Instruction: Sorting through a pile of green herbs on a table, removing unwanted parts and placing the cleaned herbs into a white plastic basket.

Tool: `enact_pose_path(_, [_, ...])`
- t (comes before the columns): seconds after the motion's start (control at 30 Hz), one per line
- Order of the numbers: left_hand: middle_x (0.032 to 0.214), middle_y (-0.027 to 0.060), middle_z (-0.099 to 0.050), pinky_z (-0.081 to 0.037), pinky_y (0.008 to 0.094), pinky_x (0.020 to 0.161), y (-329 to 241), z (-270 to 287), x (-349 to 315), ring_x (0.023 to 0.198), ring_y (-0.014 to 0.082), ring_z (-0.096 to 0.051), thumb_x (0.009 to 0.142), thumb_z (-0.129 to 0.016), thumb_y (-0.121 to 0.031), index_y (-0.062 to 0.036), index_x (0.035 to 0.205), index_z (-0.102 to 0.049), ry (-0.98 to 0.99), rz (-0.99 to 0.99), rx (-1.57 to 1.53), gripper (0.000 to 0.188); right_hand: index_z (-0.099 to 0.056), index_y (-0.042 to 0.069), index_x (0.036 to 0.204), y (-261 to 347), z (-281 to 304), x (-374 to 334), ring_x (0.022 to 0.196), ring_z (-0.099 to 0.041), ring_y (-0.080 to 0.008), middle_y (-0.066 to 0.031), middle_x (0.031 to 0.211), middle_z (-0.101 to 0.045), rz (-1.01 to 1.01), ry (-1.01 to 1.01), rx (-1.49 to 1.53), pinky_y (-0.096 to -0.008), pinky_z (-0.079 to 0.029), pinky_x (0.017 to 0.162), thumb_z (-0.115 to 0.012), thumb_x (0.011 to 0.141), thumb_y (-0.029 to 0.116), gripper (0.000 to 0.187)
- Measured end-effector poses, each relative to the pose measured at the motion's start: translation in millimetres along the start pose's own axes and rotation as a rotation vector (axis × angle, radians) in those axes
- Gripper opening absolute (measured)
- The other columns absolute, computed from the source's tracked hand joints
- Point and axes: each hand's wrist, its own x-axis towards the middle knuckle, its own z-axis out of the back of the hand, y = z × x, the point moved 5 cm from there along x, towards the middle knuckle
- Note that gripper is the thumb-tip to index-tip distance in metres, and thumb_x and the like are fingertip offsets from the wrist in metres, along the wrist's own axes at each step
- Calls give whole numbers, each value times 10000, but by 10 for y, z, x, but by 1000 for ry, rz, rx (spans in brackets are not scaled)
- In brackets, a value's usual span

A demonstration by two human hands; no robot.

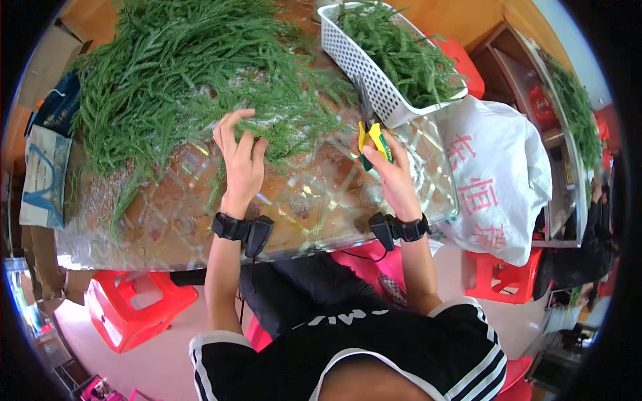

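A big heap of green needle sprigs (pixel 180 73) covers the far left and middle of the table. At the heap's near edge is my left hand (pixel 239 157), its fingers apart and bent over the sprigs; no sprig shows clearly gripped in it. To the right, my right hand (pixel 394 174) is wrapped round yellow-and-green-handled pruning shears (pixel 376 139). Their dark blades point away from me, beside the wall of a white perforated basket (pixel 361 67). More sprigs (pixel 401 57) fill that basket and hang over its rim.
A clear-covered table (pixel 301 227) lies before me. A white woven sack (pixel 498 174) hangs at its right edge, near a shelf unit (pixel 562 147). Paper bags (pixel 47 174) stand at the left. Red plastic stools (pixel 130 304) are on the floor at both sides.
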Motion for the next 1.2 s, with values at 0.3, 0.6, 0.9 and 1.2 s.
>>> enact_pose_path(0.3, [1177, 106, -470, -279, 439, 952, 134, -3, -59, 1109, 328, -371, 688, -541, 34, -23, 823, -541, -46, -1, -56, 146, -481, 22, 1165, 17, -142, -46, 875, -521, -115, -43, 972, -545, 149, 34, -127, -246, -407, 791, -605, 726, 57, 458])
enact_pose_path(0.6, [1171, 103, -473, -281, 463, 952, -37, -64, -65, 1102, 333, -380, 670, -534, 50, -31, 850, -547, 36, -122, -40, 198, -452, 31, 1176, 45, -105, -77, 844, -503, -106, -25, 945, -523, 91, 66, -91, -236, -396, 769, -612, 705, 91, 500])
enact_pose_path(0.9, [1127, 86, -495, -301, 471, 943, -170, -93, -105, 1087, 318, -396, 613, -570, 80, -78, 863, -564, 45, -191, -76, 296, -442, 49, 1173, 168, -169, -215, 815, -497, -99, -20, 923, -524, 183, 132, -251, -231, -397, 739, -568, 681, 31, 508])
enact_pose_path(1.2, [1097, 48, -524, -309, 462, 948, -238, -61, -99, 1062, 279, -432, 586, -657, 41, -139, 894, -566, 10, -265, -101, 368, -423, 24, 1170, 305, -272, -404, 767, -520, -209, -97, 883, -520, 363, 83, -707, -295, -419, 717, -579, 652, 49, 541])
